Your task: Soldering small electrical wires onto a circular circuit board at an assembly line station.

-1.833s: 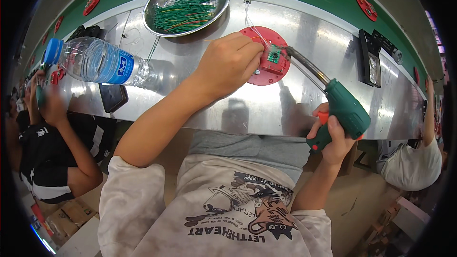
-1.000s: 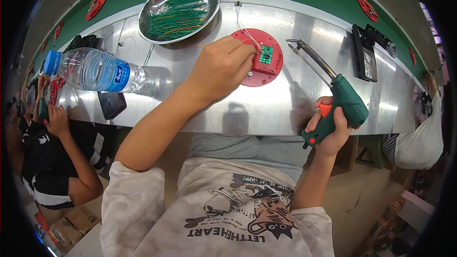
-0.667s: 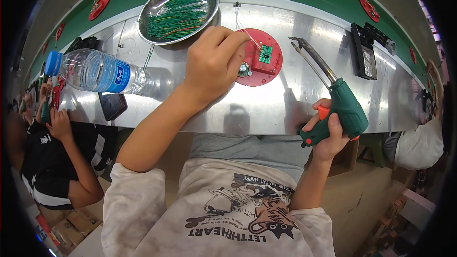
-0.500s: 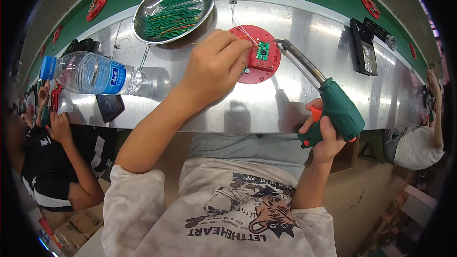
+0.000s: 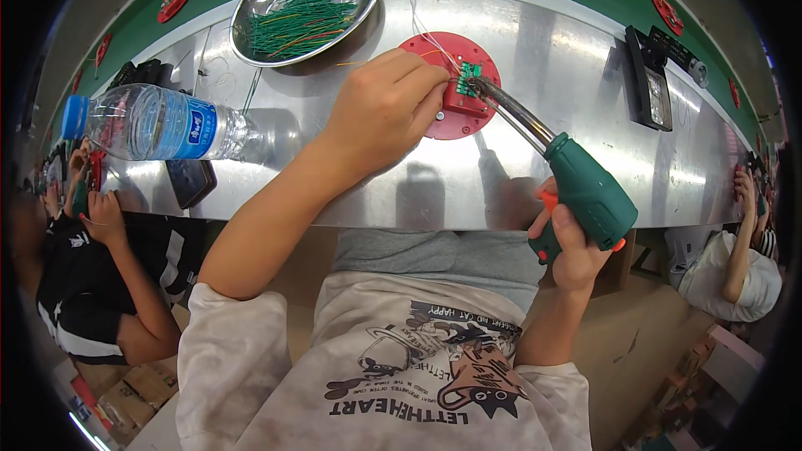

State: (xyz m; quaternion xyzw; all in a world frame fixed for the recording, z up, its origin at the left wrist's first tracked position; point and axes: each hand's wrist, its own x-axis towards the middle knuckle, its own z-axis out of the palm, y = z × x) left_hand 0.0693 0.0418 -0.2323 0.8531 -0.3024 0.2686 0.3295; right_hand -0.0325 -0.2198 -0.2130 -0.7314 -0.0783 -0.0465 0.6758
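On the bench lies a round red plastic base (image 5: 458, 126) carrying a small green circuit board (image 5: 464, 87). My left hand (image 5: 386, 100) is closed in a pinch at the board's left edge. A thin orange wire (image 5: 354, 63) sticks out behind its fingers, while the pinched end is hidden. My right hand (image 5: 578, 255) grips a green soldering gun (image 5: 591, 190), with fingers at its orange trigger. The gun's metal tip reaches the board and seems to touch it. Pale wires (image 5: 423, 27) run from the board toward the back of the bench.
A steel bowl (image 5: 373, 2) of green wires (image 5: 302, 18) stands at the back left. Left of my arm lie a water bottle (image 5: 154, 123) and a phone (image 5: 190, 182). A black case (image 5: 648, 79) sits at the right. People (image 5: 109, 284) work on both sides.
The soldering gun's tip has moved left and down from beside the board onto it. My left hand has shifted slightly right, still pinching. The whole view has moved a little.
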